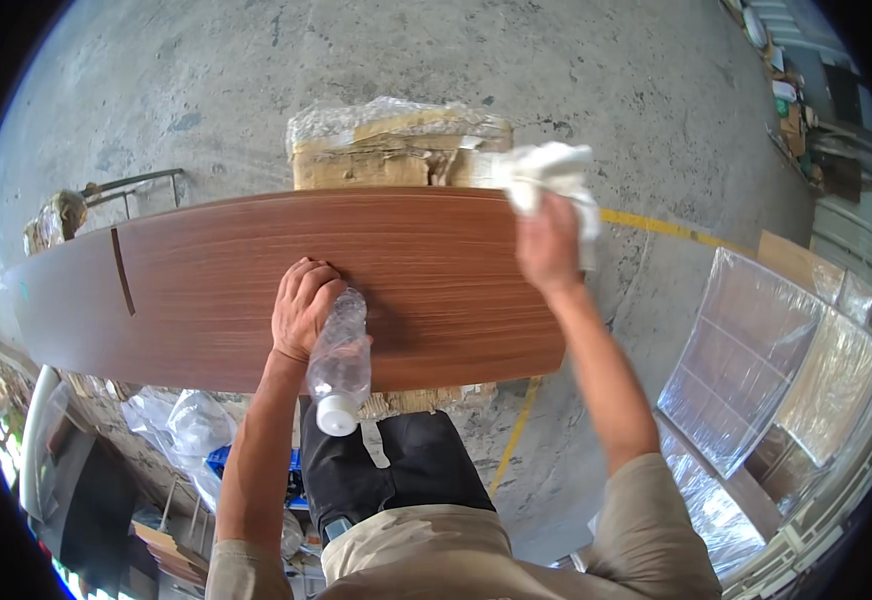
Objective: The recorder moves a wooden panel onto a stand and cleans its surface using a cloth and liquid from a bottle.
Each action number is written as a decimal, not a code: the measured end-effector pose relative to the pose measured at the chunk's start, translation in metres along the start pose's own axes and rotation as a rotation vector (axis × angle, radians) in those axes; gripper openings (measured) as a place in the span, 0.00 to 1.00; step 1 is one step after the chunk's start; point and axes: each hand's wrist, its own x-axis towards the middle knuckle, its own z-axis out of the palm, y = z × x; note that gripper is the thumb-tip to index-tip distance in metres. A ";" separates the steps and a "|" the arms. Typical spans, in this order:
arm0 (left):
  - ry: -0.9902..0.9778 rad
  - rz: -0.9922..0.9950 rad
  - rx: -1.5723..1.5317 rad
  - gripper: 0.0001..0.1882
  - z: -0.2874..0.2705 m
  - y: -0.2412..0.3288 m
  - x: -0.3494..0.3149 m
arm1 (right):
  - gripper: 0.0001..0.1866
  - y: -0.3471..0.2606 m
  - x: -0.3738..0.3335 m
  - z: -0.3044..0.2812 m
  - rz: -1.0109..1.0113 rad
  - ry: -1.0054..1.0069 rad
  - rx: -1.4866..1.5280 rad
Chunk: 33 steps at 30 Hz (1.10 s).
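Beige shirt (pixel 416 550) nearest camera, bottom edge, black trousers (pixel 436 465) just past it. Left grip (pixel 301 310): grasping clear plastic bottle (pixel 341 350), fingers curled near its base end, white cap (pixel 337 415) pointing back at the person and sticking out past the board's near edge. Can't tell if this grip also touches the board. Right grip (pixel 548 245): clenched on bunched white cloth (pixel 554 168), both blurred, at the board's far right corner; cloth partly over the edge, contact with the surface unclear. Under both grips, long reddish-brown wood-grain board (pixel 446 265), running left to right, dark narrow strip (pixel 123 272) toward its left end. Board sits over cardboard package (pixel 361 168) in clear wrap, which shows past the far edge. Further out: metal frame (pixel 138 182) beyond the board's left part, clear plastic sheeting (pixel 191 425) below left, plastic-wrapped panels (pixel 746 355) leaning at right. Grey concrete floor (pixel 646 100) all round, yellow line (pixel 671 228) across it at right.
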 end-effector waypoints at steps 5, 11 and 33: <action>-0.015 -0.007 -0.003 0.20 0.007 -0.003 -0.004 | 0.10 -0.024 0.000 0.025 -0.009 0.030 -0.185; 0.042 -0.025 0.001 0.26 0.011 -0.007 -0.010 | 0.15 -0.183 0.053 0.121 -0.257 0.073 0.027; 0.037 0.187 0.118 0.36 0.031 -0.006 -0.002 | 0.25 -0.005 -0.142 0.001 0.410 0.252 -0.366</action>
